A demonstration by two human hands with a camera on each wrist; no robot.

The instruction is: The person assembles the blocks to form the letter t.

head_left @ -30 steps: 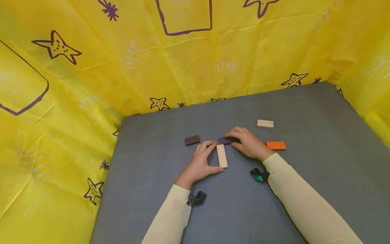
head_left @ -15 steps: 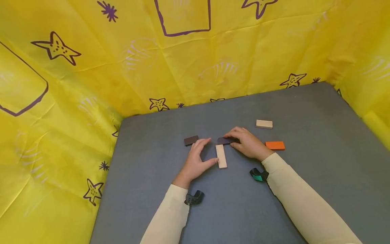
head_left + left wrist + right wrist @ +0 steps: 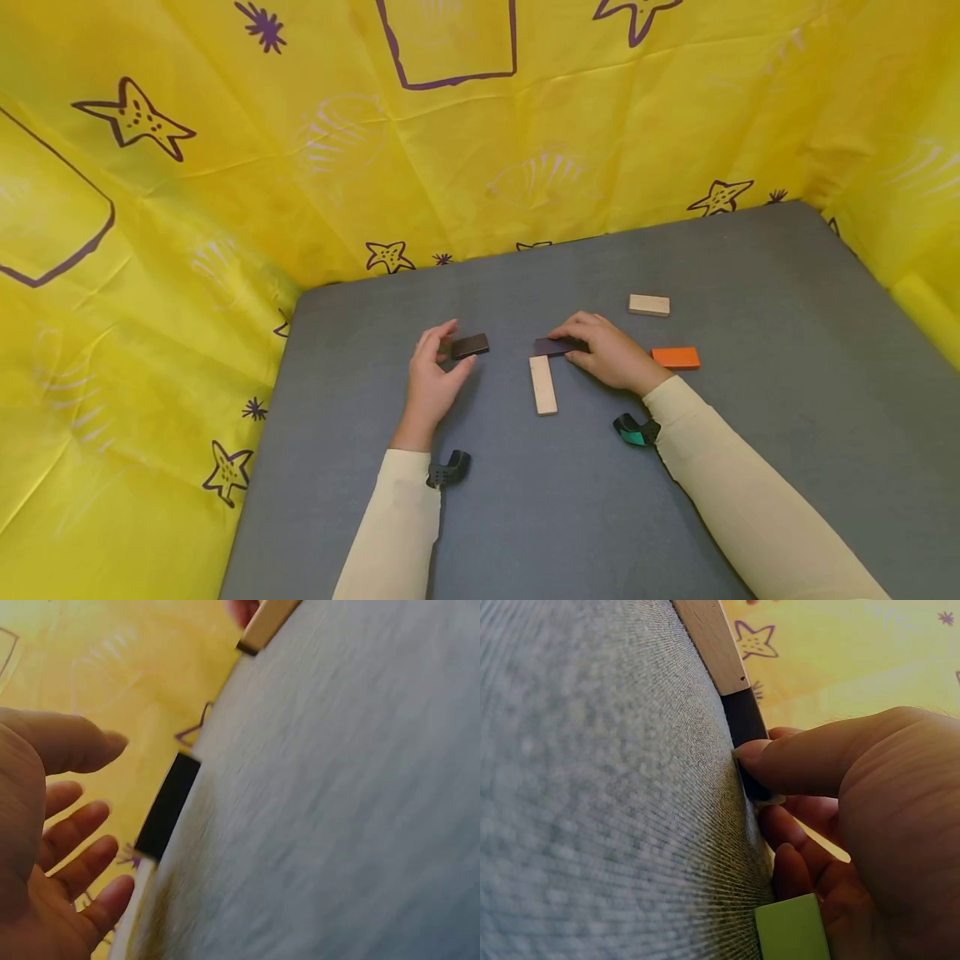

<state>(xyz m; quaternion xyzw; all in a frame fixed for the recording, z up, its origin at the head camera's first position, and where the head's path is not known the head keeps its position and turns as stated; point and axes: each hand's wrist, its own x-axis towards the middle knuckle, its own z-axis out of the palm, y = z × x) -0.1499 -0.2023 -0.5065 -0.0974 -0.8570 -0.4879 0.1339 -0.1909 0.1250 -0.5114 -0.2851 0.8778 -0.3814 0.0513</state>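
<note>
In the head view my left hand [image 3: 431, 387] is at the left end of a dark brown block [image 3: 470, 346], its thumb and fingers spread around that end. The left wrist view shows a gap between the fingers and the dark brown block [image 3: 168, 806]. My right hand [image 3: 615, 354] pinches a dark purple block [image 3: 551, 347] lying flat on the table, its right part hidden by the fingers. A pale wooden block [image 3: 543, 386] lies lengthwise below the left end of the purple block. In the right wrist view, the pale block [image 3: 716, 645] meets the purple block [image 3: 746, 720].
Right of my right hand lie an orange block [image 3: 676, 358] and, farther back, another pale block [image 3: 649, 305]. A green block face [image 3: 793, 930] shows low in the right wrist view. Yellow patterned cloth [image 3: 450, 167] walls the grey table [image 3: 570, 517] at the back and sides.
My left hand has let go of the pale block and moved left to the dark brown block. The right hand stays on the purple block.
</note>
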